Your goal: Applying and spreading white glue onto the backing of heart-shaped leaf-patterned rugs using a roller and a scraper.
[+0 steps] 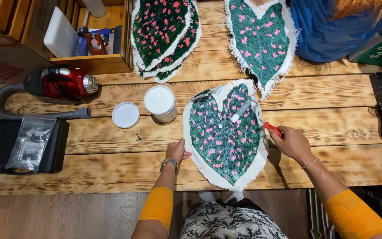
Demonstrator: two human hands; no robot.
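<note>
A heart-leaf shaped tufted rug piece [224, 137], green with pink spots and a white cloth border, lies on the wooden table [332, 115] in front of me. My left hand [176, 152] pinches its left cloth edge. My right hand [290, 142] holds a red-handled tool [272, 129] at the rug's right edge. A white glue tube [240, 110] rests on the rug's upper part.
A white tub [160, 103] and its lid [125, 114] stand left of the rug. A red hand vacuum [63, 82] with a grey hose lies far left, above a black box [5, 146]. More leaf rugs [164, 31] [261, 40] lie at the back. A wooden crate [89, 44] holds supplies.
</note>
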